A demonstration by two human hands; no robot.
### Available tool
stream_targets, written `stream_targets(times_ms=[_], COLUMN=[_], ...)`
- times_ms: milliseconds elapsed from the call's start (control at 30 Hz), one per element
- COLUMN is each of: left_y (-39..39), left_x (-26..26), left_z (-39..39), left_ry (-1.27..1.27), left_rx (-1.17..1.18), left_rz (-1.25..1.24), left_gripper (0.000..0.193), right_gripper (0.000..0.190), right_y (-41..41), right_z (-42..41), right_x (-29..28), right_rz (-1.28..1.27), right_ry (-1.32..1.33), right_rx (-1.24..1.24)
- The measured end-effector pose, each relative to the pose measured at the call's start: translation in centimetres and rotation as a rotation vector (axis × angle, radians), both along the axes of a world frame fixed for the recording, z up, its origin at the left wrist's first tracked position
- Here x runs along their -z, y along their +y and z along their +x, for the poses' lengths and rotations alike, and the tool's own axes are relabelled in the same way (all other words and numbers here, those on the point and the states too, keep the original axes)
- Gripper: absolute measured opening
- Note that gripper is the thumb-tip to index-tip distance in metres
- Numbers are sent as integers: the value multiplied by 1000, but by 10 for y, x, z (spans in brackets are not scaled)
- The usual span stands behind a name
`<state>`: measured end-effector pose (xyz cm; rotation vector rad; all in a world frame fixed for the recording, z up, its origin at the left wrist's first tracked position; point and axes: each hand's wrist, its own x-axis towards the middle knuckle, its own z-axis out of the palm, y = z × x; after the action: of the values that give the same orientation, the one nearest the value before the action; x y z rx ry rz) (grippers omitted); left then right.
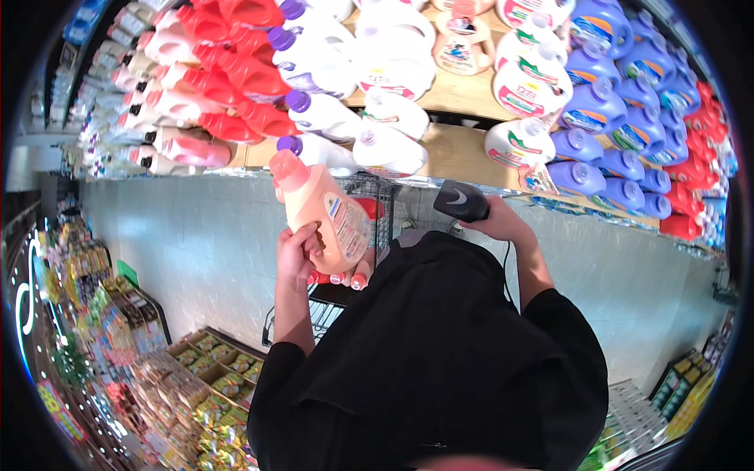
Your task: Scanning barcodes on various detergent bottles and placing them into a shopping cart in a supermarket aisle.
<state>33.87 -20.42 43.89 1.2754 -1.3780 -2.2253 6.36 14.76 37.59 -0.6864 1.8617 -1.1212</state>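
Observation:
My left hand (297, 250) grips the handle of a peach-coloured detergent bottle (339, 226) with a pink cap. The bottle is tilted, its label side showing, above a wire shopping cart (386, 206). Several capped bottles (358, 279) lie in the cart below it. In my right hand (499, 219) is a black handheld device (459, 200), likely a barcode scanner, with a thin cable running down beside my black clothing. The device is apart from the bottle, near the shelf's front edge. White bottles (389, 152) stand on the shelf just beyond both hands.
Ahead, a tiered wooden shelf (447, 150) holds red bottles (253, 120) at left and purple-blue bottles (592, 109) at right. Grey tiled floor (177, 235) lies around the cart. Behind at lower left stands a divided bin (203, 338) of packaged goods.

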Motion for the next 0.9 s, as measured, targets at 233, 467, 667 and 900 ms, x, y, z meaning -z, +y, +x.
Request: stream_targets(times_ms=[233,467,667,900], left_y=[80,124,137,143], left_x=[-11,-20,-32,-39], left_z=[-112,-188,-213,-223], left_ry=[545,733,758,719], left_rx=[127,218,283,265], left_rz=[150,252,256,170], left_gripper=[20,25,20,26], right_gripper=[45,46,38,40], right_y=[71,123,124,114], right_z=[-42,-78,-96,-114], right_x=[-44,-76,-92,-98], right_rz=[-46,-174,-280,-179], right_ry=[36,342,231,283], right_rx=[184,130,59,-9])
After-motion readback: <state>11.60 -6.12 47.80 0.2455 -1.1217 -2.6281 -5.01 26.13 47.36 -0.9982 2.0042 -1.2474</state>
